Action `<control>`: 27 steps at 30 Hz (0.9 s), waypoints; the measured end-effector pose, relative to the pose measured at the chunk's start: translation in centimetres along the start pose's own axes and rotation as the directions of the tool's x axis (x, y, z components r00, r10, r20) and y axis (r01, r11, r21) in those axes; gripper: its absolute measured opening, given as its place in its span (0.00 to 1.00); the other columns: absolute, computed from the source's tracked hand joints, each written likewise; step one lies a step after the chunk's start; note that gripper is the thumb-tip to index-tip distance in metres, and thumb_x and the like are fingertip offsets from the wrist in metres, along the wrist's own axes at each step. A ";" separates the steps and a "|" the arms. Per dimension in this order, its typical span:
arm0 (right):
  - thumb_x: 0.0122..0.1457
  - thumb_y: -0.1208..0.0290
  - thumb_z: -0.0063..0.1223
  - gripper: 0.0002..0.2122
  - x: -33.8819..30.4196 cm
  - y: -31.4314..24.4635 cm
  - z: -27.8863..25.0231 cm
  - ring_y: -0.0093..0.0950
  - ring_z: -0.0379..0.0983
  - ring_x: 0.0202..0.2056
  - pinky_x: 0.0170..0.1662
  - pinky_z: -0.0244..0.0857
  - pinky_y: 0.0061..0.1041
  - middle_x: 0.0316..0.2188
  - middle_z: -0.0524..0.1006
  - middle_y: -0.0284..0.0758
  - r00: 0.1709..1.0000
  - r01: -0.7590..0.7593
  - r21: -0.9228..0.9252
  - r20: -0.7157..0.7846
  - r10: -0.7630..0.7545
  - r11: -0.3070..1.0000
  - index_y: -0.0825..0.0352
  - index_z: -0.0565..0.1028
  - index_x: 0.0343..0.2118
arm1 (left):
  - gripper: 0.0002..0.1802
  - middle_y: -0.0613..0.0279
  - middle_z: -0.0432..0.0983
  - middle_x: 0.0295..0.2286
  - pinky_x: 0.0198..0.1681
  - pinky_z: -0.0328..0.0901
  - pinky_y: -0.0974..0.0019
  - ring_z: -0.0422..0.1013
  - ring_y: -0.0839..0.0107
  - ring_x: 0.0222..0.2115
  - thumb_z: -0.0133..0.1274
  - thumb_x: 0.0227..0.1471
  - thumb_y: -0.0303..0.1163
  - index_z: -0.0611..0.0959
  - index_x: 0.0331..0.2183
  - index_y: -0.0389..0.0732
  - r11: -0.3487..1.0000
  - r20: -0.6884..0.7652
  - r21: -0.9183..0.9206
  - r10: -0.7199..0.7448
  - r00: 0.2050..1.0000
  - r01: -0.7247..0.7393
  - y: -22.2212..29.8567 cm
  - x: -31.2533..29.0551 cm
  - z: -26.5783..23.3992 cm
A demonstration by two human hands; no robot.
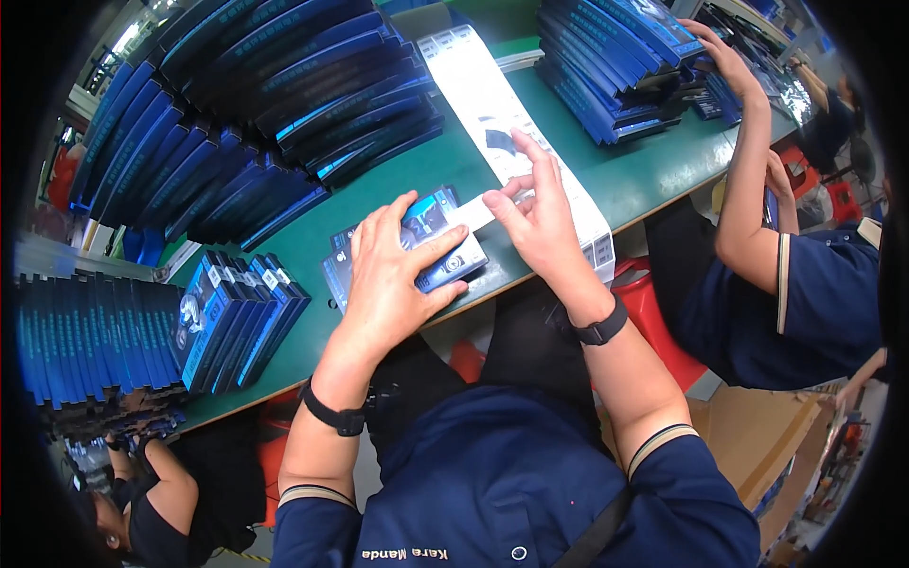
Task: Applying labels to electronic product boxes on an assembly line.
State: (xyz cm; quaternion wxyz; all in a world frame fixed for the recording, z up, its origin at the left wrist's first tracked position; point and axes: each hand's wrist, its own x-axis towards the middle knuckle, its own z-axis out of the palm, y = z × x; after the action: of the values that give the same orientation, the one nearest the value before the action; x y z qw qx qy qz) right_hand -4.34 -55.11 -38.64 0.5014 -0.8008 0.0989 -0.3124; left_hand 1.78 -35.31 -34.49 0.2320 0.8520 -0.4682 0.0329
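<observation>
A small blue box point(437, 218) with a printed face lies on the green table in front of me, on top of other flat boxes. My left hand point(386, 254) spans it with spread fingers, the thumb along its near edge and the index finger across its top. At the box's right end my right hand point(542, 210) pinches a white label point(475, 216) between thumb and forefinger, its other fingers raised. The label's left end reaches the box; whether it sticks there I cannot tell. Under the right hand runs a long white label sheet point(473, 83).
Tall rows of dark blue boxes point(275, 85) fill the far left, and several smaller ones point(248, 312) stand at the left. Another stack point(606, 71) rises at the far right, touched by a co-worker's hand point(724, 62). A red stool point(653, 317) stands at the table edge point(663, 204).
</observation>
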 end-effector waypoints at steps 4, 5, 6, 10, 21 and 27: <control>0.60 0.77 0.57 0.32 -0.7 -2.2 0.3 0.18 0.69 0.32 0.38 0.68 0.17 0.53 0.65 0.40 0.993 -0.112 0.394 0.090 0.083 0.912 0.62 0.56 0.66 | 0.33 0.45 0.60 0.58 0.61 0.52 0.46 0.58 0.45 0.57 0.73 0.29 0.39 0.86 0.45 0.62 0.997 -0.089 -0.059 0.045 0.995 -0.050 1.5 -0.7 -0.7; 0.62 0.78 0.53 0.30 -0.8 -2.5 0.6 0.18 0.68 0.32 0.39 0.67 0.16 0.53 0.65 0.39 0.987 -0.151 0.560 0.131 0.093 0.815 0.61 0.55 0.66 | 0.33 0.45 0.60 0.58 0.61 0.52 0.46 0.58 0.45 0.57 0.73 0.29 0.39 0.86 0.45 0.62 0.997 -0.088 -0.057 0.051 0.995 -0.056 2.0 -1.0 -0.8; 0.63 0.82 0.47 0.29 -0.9 -2.8 0.8 0.19 0.71 0.37 0.43 0.69 0.17 0.52 0.65 0.38 0.977 -0.199 0.647 0.191 0.096 0.736 0.60 0.54 0.66 | 0.32 0.44 0.60 0.58 0.60 0.52 0.46 0.58 0.45 0.57 0.73 0.29 0.40 0.87 0.44 0.62 0.992 -0.144 -0.109 0.052 0.988 -0.068 2.5 -1.2 -0.9; 0.62 0.78 0.51 0.35 -1.7 -5.6 1.2 0.29 0.71 0.52 0.55 0.70 0.28 0.56 0.65 0.41 0.922 -0.381 0.902 0.355 0.155 0.203 0.58 0.47 0.68 | 0.35 0.37 0.55 0.61 0.61 0.53 0.44 0.57 0.42 0.59 0.73 0.34 0.48 0.83 0.49 0.59 0.965 -0.356 -0.179 0.118 0.927 -0.192 2.7 -2.7 0.7; 0.57 0.70 0.61 0.45 -1.1 -4.5 -0.1 0.26 0.67 0.51 0.49 0.63 0.26 0.56 0.68 0.42 0.984 0.093 0.248 0.124 -0.127 0.964 0.63 0.41 0.70 | 0.42 0.45 0.59 0.52 0.55 0.60 0.51 0.60 0.48 0.56 0.72 0.29 0.35 0.77 0.52 0.47 0.987 -0.292 0.160 0.023 0.956 0.025 4.8 -4.5 -10.5; 0.54 0.82 0.58 0.33 -0.2 0.5 0.4 0.18 0.71 0.32 0.40 0.68 0.20 0.31 0.73 0.30 0.988 -0.155 0.318 0.037 0.151 0.935 0.60 0.60 0.64 | 0.39 0.47 0.59 0.56 0.60 0.57 0.54 0.59 0.48 0.58 0.64 0.34 0.21 0.77 0.53 0.52 0.848 -0.338 0.453 -0.121 0.933 0.274 -4.0 -6.4 -17.6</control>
State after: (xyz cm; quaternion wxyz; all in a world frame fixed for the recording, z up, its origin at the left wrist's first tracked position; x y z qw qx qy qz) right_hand -4.16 -54.94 -39.27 0.6479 -0.7006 0.1060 -0.2795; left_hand 4.34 -20.98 -22.03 0.0765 0.9120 -0.3125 0.2545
